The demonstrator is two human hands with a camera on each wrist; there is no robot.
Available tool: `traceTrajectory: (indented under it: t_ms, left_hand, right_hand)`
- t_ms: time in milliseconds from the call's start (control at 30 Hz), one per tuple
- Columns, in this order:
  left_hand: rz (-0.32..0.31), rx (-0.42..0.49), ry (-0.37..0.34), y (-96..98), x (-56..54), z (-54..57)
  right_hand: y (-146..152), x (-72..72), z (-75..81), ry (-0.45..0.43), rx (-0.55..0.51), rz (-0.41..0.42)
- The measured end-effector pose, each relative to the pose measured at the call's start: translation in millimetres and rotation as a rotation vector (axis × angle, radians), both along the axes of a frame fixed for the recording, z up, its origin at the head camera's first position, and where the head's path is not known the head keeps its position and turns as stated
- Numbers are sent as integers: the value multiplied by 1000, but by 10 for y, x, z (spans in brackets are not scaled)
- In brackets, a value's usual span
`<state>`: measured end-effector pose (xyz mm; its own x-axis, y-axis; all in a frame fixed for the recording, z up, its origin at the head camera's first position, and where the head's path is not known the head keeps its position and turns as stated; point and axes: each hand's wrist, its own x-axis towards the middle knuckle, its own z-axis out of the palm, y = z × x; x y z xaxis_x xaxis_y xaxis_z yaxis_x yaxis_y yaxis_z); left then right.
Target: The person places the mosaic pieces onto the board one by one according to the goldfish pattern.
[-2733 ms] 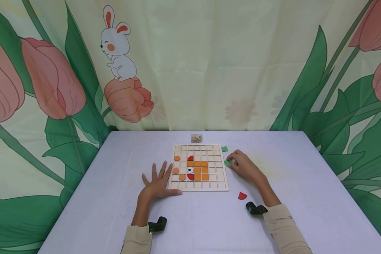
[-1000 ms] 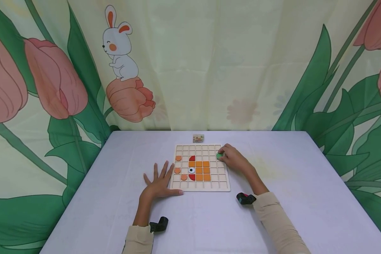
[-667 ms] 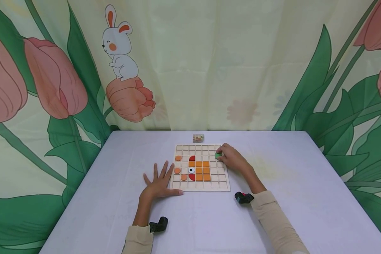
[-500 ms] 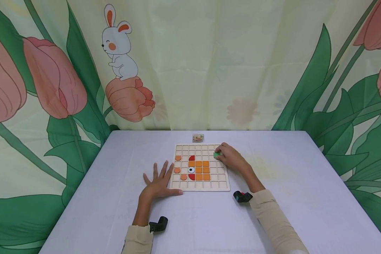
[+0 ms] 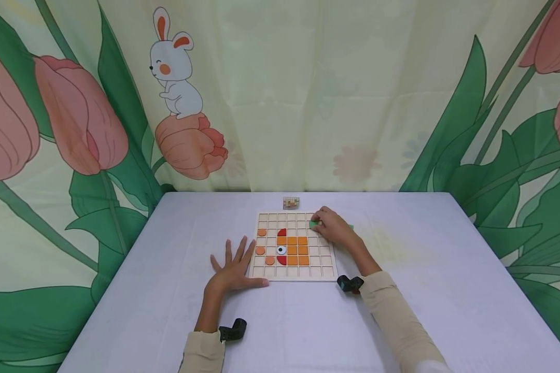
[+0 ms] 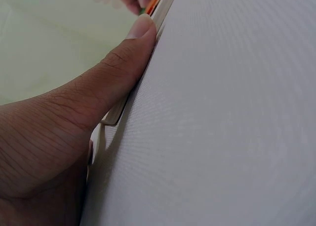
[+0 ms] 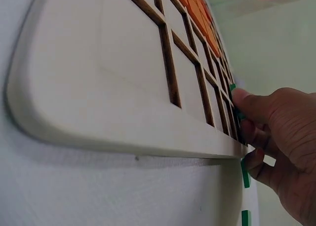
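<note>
A wooden grid board [image 5: 326, 271] lies on the table. My left hand [image 5: 232, 273] rests spread at its front left corner, thumb along the front edge; in the left wrist view the thumb [image 6: 113, 70] touches that edge. My right hand [image 5: 334, 227] pinches a small green tile [image 5: 313, 224] over the upper right cells; the fingertips partly hide it. Orange square tiles [image 5: 297, 250], a white eye disc [image 5: 281, 250], red quarter-round pieces [image 5: 282, 260] and peach discs [image 5: 270, 260] sit on the board. In the right wrist view my right hand [image 7: 281, 137] is at the board's far edge.
Behind the board stands a small patterned block [image 5: 291, 202]. Green pieces [image 7: 246, 173] lie on the table beyond the board's right edge, one [image 5: 351, 226] half hidden by my right hand. Black wrist cameras [image 5: 350, 284] sit on both wrists. A printed curtain [image 5: 354, 103] hangs behind.
My right hand has carried a green tile from the table at the board's right leftward over the upper right cells. My left hand stays at the front left corner.
</note>
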<state>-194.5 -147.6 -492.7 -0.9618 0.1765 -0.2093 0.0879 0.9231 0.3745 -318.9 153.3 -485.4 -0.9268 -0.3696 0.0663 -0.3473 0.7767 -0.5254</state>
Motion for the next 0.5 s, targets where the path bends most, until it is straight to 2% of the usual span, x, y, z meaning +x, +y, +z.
traceTrajectory:
  t_ms: [500]
  left_hand:
    - [-4,-8,1,8,8,21]
  right_hand:
    - [-30,-33,-5,30,27,0]
